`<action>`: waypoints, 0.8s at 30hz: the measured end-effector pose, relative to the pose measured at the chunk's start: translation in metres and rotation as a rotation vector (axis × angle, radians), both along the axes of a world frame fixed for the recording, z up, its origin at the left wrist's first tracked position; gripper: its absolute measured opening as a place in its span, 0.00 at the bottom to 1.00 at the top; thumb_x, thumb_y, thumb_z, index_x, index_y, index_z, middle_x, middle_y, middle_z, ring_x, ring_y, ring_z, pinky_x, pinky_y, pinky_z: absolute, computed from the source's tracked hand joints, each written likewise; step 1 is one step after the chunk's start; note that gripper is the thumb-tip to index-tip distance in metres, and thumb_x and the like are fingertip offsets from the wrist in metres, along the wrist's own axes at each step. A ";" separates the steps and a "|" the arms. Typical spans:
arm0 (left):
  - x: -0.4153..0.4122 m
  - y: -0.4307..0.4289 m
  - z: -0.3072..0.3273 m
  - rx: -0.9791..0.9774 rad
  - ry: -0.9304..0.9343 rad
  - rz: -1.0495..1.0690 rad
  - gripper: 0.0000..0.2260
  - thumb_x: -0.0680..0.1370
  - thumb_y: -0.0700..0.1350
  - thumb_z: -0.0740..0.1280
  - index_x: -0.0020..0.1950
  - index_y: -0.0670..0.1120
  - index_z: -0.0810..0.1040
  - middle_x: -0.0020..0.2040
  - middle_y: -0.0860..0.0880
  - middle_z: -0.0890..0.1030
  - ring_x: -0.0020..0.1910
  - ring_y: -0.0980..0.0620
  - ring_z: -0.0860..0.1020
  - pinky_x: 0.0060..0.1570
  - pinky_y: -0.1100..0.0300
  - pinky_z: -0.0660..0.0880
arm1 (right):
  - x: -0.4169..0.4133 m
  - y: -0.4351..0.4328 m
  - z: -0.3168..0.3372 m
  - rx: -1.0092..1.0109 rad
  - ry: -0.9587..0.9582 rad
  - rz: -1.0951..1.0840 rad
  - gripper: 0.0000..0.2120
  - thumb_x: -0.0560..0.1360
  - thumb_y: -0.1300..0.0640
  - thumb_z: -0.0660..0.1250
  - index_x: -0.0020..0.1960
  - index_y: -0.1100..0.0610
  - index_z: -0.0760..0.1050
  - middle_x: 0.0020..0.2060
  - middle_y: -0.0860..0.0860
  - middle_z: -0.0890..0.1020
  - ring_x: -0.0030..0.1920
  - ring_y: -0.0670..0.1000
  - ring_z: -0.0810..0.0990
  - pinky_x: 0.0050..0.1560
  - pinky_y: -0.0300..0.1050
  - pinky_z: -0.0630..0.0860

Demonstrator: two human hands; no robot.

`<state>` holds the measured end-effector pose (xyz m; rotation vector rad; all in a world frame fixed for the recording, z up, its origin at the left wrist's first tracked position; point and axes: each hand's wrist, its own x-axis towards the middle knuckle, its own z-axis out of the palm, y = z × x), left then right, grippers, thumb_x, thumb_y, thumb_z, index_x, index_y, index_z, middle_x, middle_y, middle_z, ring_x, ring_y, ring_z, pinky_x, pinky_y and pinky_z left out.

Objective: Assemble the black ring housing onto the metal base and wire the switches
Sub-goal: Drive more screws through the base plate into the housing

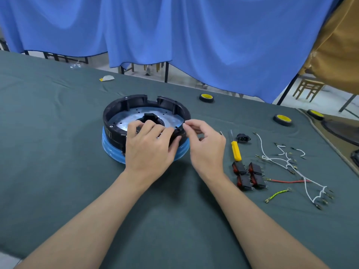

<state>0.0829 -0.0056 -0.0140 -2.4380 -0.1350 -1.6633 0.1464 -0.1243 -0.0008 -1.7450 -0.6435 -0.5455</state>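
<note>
Table cloth (58, 152): dark green, covering the whole worktop and carrying every item below.
Curtain (194, 35): blue, hanging behind the far edge of the table.
Metal base (124, 119): round silver plate with a blue-wrapped lower edge, lying on the cloth left of centre.
Black ring housing (116, 109): sitting on top of the metal base, with a gap showing in its far wall.
Left hand (149, 146): gripping the near rim of the housing, fingers curling inside, thumb pressing outside.
Right hand (206, 144): hovering at the housing's right rim, thumb and forefinger pressing together; whether anything is lying between them is too small to tell.
Wires (272, 158): white, red and green-yellow leads, sprawling loose at the right.
Switches (248, 175): four black bodies with red rockers, lying grouped beside the wires.
Screwdriver (236, 150): yellow handle, lying just beyond the switches.
</note>
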 end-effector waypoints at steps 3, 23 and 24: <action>0.001 0.000 -0.001 -0.013 -0.007 -0.008 0.11 0.78 0.50 0.67 0.43 0.45 0.83 0.35 0.50 0.82 0.38 0.45 0.80 0.51 0.51 0.65 | 0.001 0.001 -0.004 0.012 -0.022 0.031 0.04 0.74 0.59 0.71 0.47 0.52 0.83 0.38 0.36 0.82 0.43 0.43 0.80 0.44 0.37 0.75; 0.000 -0.001 -0.002 -0.085 0.005 -0.065 0.10 0.78 0.49 0.68 0.43 0.45 0.83 0.36 0.50 0.81 0.38 0.45 0.79 0.50 0.52 0.67 | 0.003 0.003 -0.003 -0.040 -0.022 0.127 0.04 0.75 0.61 0.69 0.45 0.55 0.83 0.42 0.40 0.81 0.46 0.45 0.78 0.46 0.41 0.74; 0.000 -0.001 -0.002 -0.089 0.006 -0.069 0.10 0.78 0.49 0.67 0.43 0.45 0.83 0.36 0.50 0.82 0.39 0.46 0.79 0.50 0.52 0.67 | 0.002 0.002 -0.004 -0.039 -0.032 0.123 0.04 0.75 0.60 0.69 0.46 0.56 0.83 0.43 0.42 0.81 0.47 0.46 0.78 0.45 0.41 0.73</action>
